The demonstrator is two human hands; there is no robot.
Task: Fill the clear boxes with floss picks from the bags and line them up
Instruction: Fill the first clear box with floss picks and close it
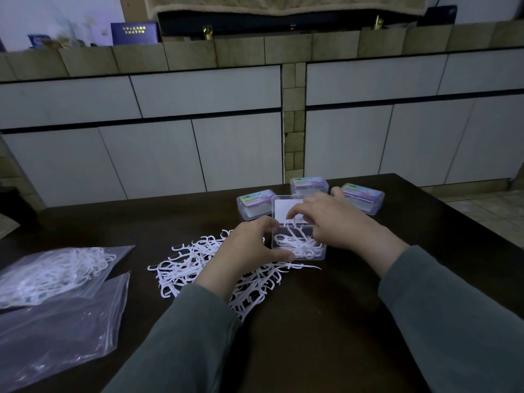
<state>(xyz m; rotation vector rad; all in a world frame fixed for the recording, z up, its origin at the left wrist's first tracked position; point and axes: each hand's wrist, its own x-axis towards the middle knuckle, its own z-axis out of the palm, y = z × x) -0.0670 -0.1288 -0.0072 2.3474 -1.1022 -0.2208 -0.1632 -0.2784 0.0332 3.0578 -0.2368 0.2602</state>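
While steadying the open clear box [298, 245] on the dark tabletop [354, 307], left hand [249, 245] curled round the box's near-left corner, thumb along the front wall, fingers [268, 222] up at the left rim. Right hand [331, 219] reaching in from the right side over the box, fingers bent and pinching what looks like a floss pick [293, 225] standing up out of the box. Can't tell exactly how many picks sit in that pinch, kinda blurry there.

Relation that matters: box directly under the right fingertips, long side running left to right, lid tipped up at the back. Picks inside lying in a jumble, not lined up, mostly along the long side. So right hand clearly the nearer one for anything going in; left only holding the box.

Loose pile of floss picks [198, 265] spread on the tabletop just left of and in front of the box, partly under the left wrist. Closer to the left hand, honestly, though that one's busy.

Three closed boxes [256, 204] behind the open one, well within reach, not in a tidy row. Two bags [65, 279] far left, the back one with picks inside, the front one looking about empty.

Guessing roughly midway: one box part filled, plenty of picks left.
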